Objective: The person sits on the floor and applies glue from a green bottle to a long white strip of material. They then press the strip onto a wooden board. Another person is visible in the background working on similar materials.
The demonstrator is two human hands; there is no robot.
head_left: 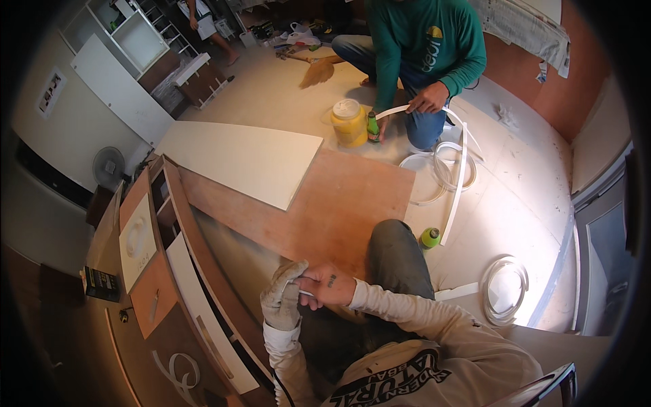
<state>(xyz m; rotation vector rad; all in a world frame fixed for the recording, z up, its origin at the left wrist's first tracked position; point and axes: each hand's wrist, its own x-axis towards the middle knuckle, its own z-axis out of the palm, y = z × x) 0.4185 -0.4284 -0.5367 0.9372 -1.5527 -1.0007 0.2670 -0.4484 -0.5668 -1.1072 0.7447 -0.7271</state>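
Observation:
My left hand (281,298), in a pale work glove, meets my bare right hand (330,285) in front of my body. Both look closed, with fingers curled against each other. A short white sliver shows between them; what it belongs to is hidden. Just beyond my hands is my bent knee (400,254), in dark trousers. To its right stands a green bottle (430,237) on the floor. A brown board (359,203) lies past my hands, with a white panel (251,159) over its far left part.
A long cabinet frame (203,271) runs along my left. Ahead, a person in a green shirt (434,41) squats, holding a white strip (400,110) and another green bottle (373,129) near a yellow tub (349,125). A coiled white strip (505,288) lies at right; a fan (108,166) stands left.

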